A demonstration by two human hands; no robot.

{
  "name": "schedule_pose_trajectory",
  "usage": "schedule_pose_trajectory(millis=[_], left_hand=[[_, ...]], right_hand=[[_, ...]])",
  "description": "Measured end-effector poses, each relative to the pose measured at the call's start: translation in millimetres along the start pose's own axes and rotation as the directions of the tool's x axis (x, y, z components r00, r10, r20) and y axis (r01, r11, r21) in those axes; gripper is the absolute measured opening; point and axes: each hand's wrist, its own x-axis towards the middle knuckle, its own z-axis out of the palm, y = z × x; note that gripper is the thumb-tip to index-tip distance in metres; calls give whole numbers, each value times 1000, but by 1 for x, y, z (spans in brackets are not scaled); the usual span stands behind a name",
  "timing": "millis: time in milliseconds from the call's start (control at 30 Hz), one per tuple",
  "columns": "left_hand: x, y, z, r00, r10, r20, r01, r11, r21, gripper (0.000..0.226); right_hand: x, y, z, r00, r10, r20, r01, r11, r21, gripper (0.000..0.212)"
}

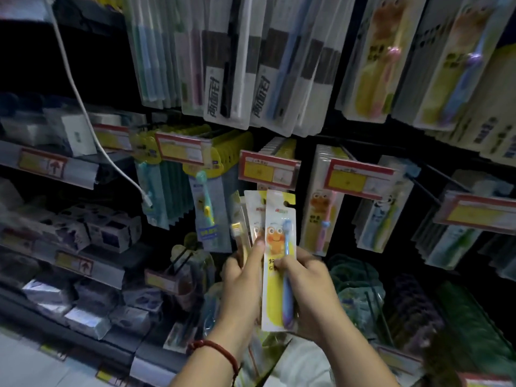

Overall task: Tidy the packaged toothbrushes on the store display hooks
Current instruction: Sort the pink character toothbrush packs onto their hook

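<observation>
I hold several packaged toothbrushes upright in front of the display. My right hand (310,286) grips the front pack (279,233), a white and yellow card with an orange cartoon frog and a blue brush. My left hand (245,277), a red cord on its wrist, grips the packs behind (243,219), one with a gold brush, and its fingertip touches the front pack's edge. Directly behind them hangs a hook row of matching packs (276,148) under a red and yellow price tag (269,170).
More hook rows of toothbrush packs hang left (206,208), right (324,216) and above (223,79), each lower row with a price tag. Shelves with boxed goods (111,230) stand at the left. A white cable (83,113) dangles across them.
</observation>
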Motion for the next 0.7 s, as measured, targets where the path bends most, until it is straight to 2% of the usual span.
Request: schedule_pose_trajectory(millis=[200,267,433,533,700], left_hand=[[-3,2,-1,999,-12,49,13,1000,-23,62],[-5,6,-2,997,-6,73,8,1000,-29,66],[-5,12,-3,994,44,97,-44,999,-5,62],[-2,13,-5,994,76,75,-77,997,8,48],[-3,13,0,993,96,75,-96,995,-12,48]], right_hand=[[-1,-8,-20,998,-38,49,37,999,6,24],[-2,-10,-24,997,-38,66,37,999,15,26],[-3,-15,-31,999,-33,41,33,999,-7,32],[-1,-19,-35,995,-93,-33,92,995,-28,32],[6,-28,-44,964,-200,-176,196,980,-39,38]])
